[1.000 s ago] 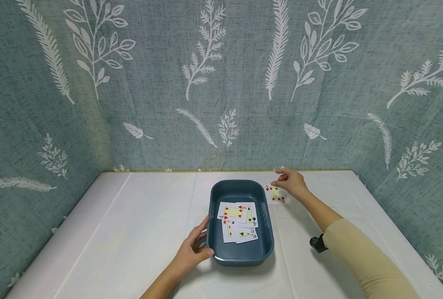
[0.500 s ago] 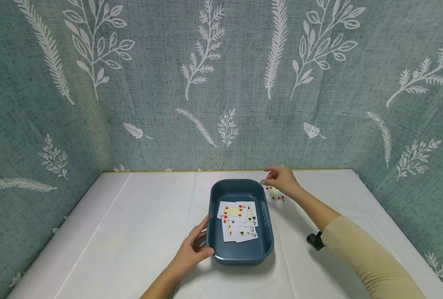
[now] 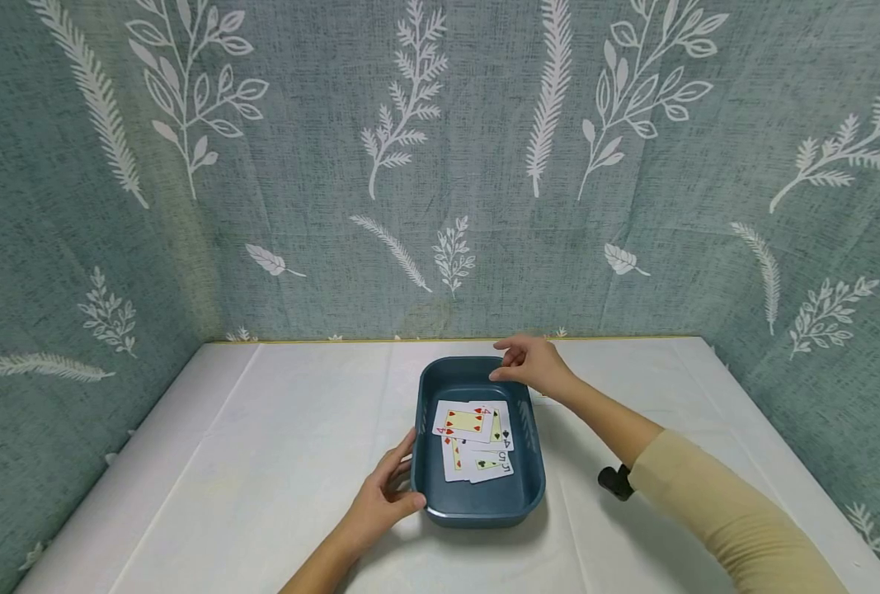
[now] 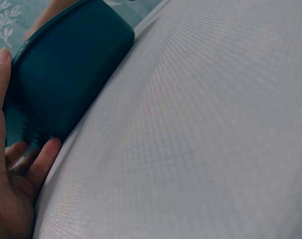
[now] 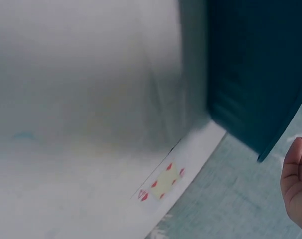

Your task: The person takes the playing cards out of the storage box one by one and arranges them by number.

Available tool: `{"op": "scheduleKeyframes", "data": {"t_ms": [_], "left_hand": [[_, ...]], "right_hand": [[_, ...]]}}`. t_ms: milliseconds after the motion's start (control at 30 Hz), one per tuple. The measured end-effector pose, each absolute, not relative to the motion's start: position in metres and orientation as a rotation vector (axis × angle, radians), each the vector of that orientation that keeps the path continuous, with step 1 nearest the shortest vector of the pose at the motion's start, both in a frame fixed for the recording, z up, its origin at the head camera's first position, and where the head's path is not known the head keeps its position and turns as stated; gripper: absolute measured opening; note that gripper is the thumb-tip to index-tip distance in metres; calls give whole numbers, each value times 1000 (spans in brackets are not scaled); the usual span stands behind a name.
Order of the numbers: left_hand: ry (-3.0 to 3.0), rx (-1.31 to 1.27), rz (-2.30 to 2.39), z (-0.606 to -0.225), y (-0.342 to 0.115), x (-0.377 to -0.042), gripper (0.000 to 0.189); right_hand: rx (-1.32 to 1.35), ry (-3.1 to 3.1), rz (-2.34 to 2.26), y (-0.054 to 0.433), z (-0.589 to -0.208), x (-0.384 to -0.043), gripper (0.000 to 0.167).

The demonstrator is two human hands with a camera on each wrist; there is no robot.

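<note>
1 card [image 5: 165, 182] remains outside tray [image 3: 480, 500]: R hand [image 3: 539, 367] has shifted to tray's far R corner, thumb/index apart; L hand [image 3: 382, 493], thumb & fingers apart, vs. tray's side.

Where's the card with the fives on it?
In the head view, the fives card lies inside the blue tray, at the pile's near right, next to the black four.

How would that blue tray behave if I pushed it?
The blue tray would probably slide rather than tip, its broad base flat on the white cloth. Its smooth, straight walls suggest stiffness. The overlapping cards inside might shift, since they look unfastened.
</note>
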State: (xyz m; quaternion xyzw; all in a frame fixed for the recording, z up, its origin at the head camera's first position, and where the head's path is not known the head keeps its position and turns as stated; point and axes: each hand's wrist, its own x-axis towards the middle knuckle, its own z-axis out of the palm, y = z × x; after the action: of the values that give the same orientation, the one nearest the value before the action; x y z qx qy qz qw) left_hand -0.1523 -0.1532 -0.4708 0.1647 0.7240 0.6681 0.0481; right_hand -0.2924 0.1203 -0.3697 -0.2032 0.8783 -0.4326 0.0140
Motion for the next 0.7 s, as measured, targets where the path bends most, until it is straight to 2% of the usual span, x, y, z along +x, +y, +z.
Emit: {"op": "scheduleKeyframes", "data": {"t_ms": [433,700], "left_hand": [[2232,497,2007,-471,-155,-152,78],[2222,494,2014,-472,-154,-153,78]], "right_hand": [[-911,2582,-1086,96,-374,-295,52],[-919,2503,-923,85,-382,-301,49]]}}
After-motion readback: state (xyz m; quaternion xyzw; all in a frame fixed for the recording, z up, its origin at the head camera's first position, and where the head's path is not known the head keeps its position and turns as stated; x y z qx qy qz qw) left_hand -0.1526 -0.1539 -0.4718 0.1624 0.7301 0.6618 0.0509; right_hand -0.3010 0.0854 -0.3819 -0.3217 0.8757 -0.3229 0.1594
